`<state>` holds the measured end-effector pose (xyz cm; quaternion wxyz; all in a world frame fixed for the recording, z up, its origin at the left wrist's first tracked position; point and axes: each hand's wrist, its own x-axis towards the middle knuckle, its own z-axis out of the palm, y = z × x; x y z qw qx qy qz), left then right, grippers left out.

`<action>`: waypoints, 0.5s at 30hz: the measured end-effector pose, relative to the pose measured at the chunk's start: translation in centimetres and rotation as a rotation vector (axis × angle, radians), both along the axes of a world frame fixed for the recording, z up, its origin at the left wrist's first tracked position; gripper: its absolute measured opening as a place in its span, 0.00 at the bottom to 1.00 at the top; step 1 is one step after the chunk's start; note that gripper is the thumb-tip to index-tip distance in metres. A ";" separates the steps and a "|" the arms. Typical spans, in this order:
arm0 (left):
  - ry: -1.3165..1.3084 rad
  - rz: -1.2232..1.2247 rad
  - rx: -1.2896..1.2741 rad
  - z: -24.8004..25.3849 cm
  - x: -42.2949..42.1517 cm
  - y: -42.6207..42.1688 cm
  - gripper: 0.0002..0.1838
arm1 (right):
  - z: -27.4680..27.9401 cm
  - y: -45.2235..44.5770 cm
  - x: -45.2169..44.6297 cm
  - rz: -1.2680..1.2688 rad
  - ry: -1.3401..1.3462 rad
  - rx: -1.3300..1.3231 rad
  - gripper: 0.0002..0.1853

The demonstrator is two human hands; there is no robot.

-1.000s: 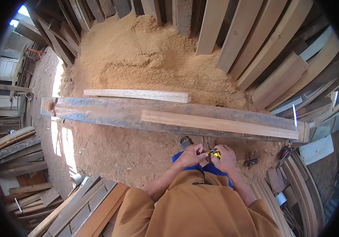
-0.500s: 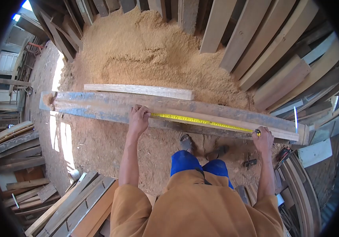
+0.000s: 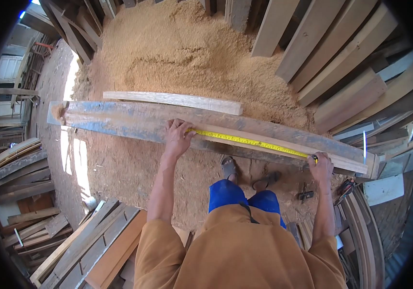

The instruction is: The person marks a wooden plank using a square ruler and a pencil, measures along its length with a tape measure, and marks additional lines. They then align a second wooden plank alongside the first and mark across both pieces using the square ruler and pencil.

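A yellow tape measure (image 3: 250, 142) is stretched along a light wooden strip (image 3: 344, 162), which lies on a long worn beam (image 3: 134, 111). My left hand (image 3: 178, 136) is closed on the tape's free end, at the left end of the strip. Farther right, my right hand (image 3: 320, 167) is wrapped round the tape's case, close to the strip's right part. Most of the case is hidden by the fingers. Behind the beam lies a second pale wooden piece (image 3: 173, 99).
Sawdust (image 3: 168, 58) is heaped beyond the beam. Planks (image 3: 312, 38) lean at the upper right. More boards (image 3: 95, 241) are stacked at the lower left. A dark tool (image 3: 305, 195) lies on the ground near my feet. Sunlight falls on the floor at the left.
My hands were together at my waist holding the tape measure. They have since moved apart and forward, and the yellow tape is drawn out along the strip. The view has shifted slightly since.
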<state>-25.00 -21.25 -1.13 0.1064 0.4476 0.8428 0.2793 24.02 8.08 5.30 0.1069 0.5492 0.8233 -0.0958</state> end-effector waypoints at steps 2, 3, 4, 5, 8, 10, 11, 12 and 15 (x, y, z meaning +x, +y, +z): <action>-0.012 0.005 0.006 0.0 0.1 0.0 0.10 | -0.1 0.1 0.1 0.005 0.005 0.003 0.21; -0.008 -0.001 0.010 0.0 0.1 0.1 0.09 | -0.1 0.2 0.1 0.006 0.008 0.001 0.21; -0.003 -0.008 0.013 0.0 0.0 0.1 0.09 | 0.0 0.2 0.0 0.006 0.012 0.000 0.20; 0.003 -0.016 0.017 0.0 -0.1 0.2 0.08 | 0.0 0.3 0.0 0.006 0.017 -0.001 0.20; 0.004 -0.018 0.016 -0.1 -0.2 0.2 0.07 | -0.3 0.4 0.2 0.001 0.020 0.007 0.19; 0.016 -0.022 0.006 0.0 -0.2 0.2 0.07 | -0.2 0.4 0.2 0.007 0.021 -0.006 0.18; 0.022 -0.024 0.001 0.1 -0.2 0.3 0.07 | -0.1 0.5 0.2 0.009 0.021 -0.012 0.18; 0.026 -0.024 -0.003 0.1 -0.2 0.3 0.07 | -0.1 0.5 0.2 0.009 0.018 -0.017 0.18; 0.036 -0.024 -0.010 0.2 -0.2 0.3 0.06 | -0.2 0.6 0.3 0.011 0.012 -0.029 0.18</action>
